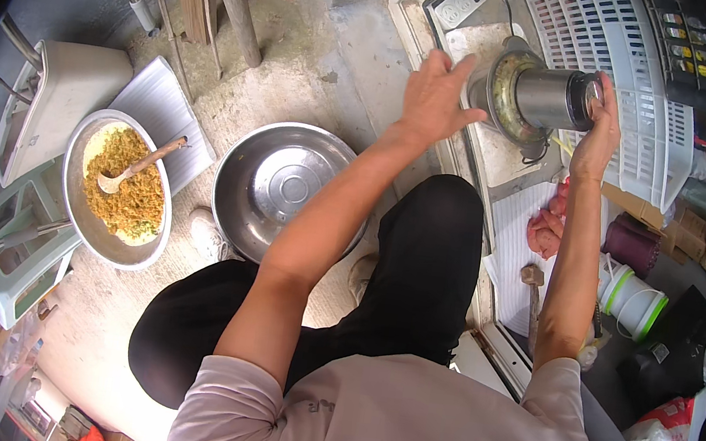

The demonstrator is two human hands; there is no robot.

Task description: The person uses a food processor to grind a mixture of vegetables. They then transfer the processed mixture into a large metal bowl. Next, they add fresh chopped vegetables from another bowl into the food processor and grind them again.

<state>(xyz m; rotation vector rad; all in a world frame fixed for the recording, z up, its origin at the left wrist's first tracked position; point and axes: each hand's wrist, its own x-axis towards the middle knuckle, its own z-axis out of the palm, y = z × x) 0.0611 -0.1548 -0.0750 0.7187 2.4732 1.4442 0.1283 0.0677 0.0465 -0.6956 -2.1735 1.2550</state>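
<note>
At the upper right of the head view, an electric grinder (543, 95) with a metal motor head stands on a pale tiled slab. My right hand (599, 128) rests against the dark end cap of its motor head, palm and fingers around the edge. My left hand (438, 95) is beside the grinder's bowl with fingers spread, holding nothing. Wet yellowish residue clings around the bowl's rim. An empty stainless steel basin (294, 187) lies on the floor before me. Left of it, a metal bowl (69, 186) holds orange-brown chopped food, with a wooden-handled scoop (144, 167) resting on top.
A power strip (462, 8) with a black plug lies behind the grinder, near a white plastic basket (641, 133). Pink pieces (547, 231) and a hammer (532, 279) lie on a white foam sheet. White buckets (628, 297) are at right; a green plastic stool (26, 246) is at left.
</note>
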